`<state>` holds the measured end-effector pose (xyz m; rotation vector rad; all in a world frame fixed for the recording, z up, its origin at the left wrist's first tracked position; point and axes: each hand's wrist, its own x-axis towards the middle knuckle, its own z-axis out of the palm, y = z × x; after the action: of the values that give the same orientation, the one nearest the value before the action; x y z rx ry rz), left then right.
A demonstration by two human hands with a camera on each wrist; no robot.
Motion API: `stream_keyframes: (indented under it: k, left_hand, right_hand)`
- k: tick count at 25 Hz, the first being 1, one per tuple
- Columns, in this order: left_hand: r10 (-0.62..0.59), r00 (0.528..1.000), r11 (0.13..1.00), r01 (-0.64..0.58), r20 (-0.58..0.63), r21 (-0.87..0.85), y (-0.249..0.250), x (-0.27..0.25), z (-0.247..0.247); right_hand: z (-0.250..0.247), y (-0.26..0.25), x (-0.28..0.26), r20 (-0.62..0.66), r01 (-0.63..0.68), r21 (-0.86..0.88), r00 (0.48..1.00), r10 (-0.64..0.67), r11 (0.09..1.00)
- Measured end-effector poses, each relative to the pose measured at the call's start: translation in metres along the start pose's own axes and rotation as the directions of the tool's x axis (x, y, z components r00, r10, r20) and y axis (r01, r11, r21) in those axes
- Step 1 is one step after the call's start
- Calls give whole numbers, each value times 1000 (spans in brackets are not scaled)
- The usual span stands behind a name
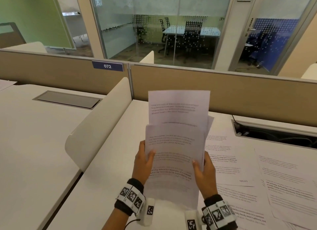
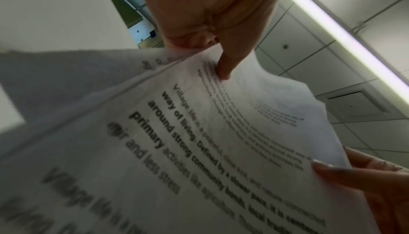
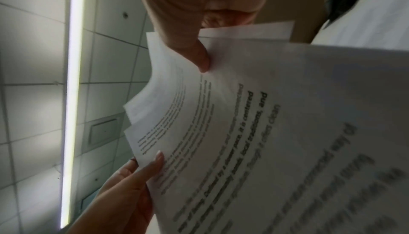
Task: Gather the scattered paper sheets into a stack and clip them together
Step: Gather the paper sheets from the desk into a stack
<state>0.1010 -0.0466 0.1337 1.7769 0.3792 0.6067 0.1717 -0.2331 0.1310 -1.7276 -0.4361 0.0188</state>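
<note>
I hold a loose bundle of printed paper sheets [image 1: 175, 144] upright above the white desk [image 1: 109, 161]. The sheets are uneven: one sticks up well above the front one. My left hand [image 1: 144, 161] grips the bundle's left edge, thumb on the front. My right hand [image 1: 204, 171] grips the right edge the same way. In the left wrist view the left thumb [image 2: 225, 62] presses on the printed sheets [image 2: 221, 132]. In the right wrist view the right thumb [image 3: 199, 55] pinches the sheets [image 3: 243, 132]. No clip is in view.
Several more printed sheets [image 1: 283, 187] lie spread over the desk to the right. A curved white divider [image 1: 96, 127] stands at the left. A tan partition [image 1: 223, 92] closes the back. An open cable tray [image 1: 274, 132] sits at the back right.
</note>
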Motion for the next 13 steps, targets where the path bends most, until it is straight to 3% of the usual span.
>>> stream_keyframes:
  k: [3, 6, 13]
  left_hand:
    - [62, 997, 995, -66, -51, -72, 18, -1, 4]
    - [76, 995, 987, -85, -68, -136, 20, -9, 6]
    - [-32, 999, 985, 27, -26, -170, -8, -23, 18]
  right_hand:
    - [-3, -18, 1, -75, 34, 106, 997, -26, 994]
    - [-4, -23, -2, -71, 13, 216, 998, 2, 976]
    - [0, -8, -11, 10, -135, 247, 991, 137, 960]
